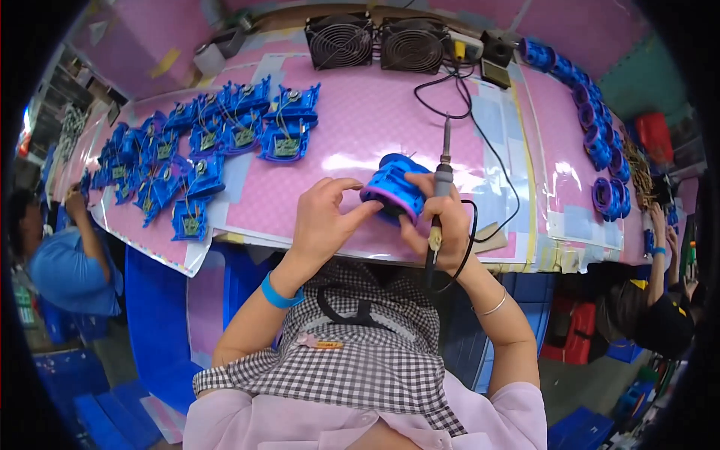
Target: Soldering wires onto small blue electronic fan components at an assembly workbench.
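- Fingers of the left hand (316, 219) curve, thumb and forefinger parted, their tips at the near edge of a blue, pink-rimmed housing (391, 178).
- Right hand (448, 219) is closed round an upward-pointing soldering iron (444, 177), fingertips against the housing, over the pink table (349, 124); its inside is too dark to tell.
- Left-side housings (303, 133) contain green circuit boards (286, 147).

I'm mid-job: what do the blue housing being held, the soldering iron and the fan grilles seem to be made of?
Blue housing: probably moulded plastic, glossy, from its even colour and highlights.
Iron: the slim grey shaft looks metal; its grey collar could be plastic or rubber.
Fan grilles: likely metal wire, judging by the thin, shiny concentric rings, though coated plastic isn't ruled out.
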Demonstrator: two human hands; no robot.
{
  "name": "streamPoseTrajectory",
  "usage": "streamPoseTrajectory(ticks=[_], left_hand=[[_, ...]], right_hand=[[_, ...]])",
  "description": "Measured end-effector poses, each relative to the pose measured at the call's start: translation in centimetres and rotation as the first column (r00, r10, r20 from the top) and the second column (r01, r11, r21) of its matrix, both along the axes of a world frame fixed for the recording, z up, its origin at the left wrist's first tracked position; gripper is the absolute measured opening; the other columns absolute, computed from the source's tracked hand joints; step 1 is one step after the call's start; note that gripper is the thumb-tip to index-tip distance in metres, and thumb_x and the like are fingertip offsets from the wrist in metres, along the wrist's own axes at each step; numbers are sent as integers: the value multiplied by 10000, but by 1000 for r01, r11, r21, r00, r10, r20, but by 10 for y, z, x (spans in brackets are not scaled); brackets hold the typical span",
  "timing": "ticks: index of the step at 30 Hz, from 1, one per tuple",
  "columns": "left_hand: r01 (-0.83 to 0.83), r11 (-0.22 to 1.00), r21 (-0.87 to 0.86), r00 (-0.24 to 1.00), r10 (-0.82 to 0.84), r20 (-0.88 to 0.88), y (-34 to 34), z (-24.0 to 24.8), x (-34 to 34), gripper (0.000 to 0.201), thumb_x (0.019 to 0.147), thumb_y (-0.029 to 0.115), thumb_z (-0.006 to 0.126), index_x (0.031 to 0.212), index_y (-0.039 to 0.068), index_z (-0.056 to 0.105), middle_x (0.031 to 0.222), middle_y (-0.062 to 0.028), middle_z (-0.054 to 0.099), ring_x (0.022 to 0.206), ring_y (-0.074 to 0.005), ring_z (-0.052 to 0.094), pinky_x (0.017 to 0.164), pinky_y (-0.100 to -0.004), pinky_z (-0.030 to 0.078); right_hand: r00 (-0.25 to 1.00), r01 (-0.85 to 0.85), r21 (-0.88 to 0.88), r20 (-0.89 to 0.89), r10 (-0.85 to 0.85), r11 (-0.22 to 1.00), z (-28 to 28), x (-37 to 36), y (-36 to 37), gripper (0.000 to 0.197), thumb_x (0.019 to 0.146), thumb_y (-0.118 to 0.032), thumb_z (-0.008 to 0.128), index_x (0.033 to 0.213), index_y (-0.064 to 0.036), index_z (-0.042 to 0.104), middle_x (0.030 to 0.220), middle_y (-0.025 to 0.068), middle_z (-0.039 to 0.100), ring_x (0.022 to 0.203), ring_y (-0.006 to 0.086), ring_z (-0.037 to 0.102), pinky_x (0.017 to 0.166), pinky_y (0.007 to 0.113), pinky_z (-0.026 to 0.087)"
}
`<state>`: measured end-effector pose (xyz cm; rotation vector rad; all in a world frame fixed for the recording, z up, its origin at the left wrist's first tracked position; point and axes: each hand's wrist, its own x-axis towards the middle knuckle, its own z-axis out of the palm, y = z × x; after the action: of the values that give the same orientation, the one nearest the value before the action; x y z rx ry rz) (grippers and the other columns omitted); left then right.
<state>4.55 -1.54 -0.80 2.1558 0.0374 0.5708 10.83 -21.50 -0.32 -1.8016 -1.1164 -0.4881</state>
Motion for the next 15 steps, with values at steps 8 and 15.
streamPoseTrajectory(ticks=[8,15], left_hand=[[-42,954,-297,858,-118,-501,13,10,-15,237,724,204,786,818,11,686,614,-56,588,552,-138,499,515,-286,392],[189,974,126,925,-133,-357,14,-2,-4,382,753,321,739,600,-6,615,553,-116,576,433,-202,502,439,-350,368]], right_hand=[[884,344,32,-349,-312,938,11,49,6,250,854,-62,674,837,-19,428,753,95,530,946,198,652,682,274,449],[932,314,-69,-167,-321,947,-3,36,-12,275,818,-60,718,790,-21,447,896,174,675,854,209,662,649,300,476]])
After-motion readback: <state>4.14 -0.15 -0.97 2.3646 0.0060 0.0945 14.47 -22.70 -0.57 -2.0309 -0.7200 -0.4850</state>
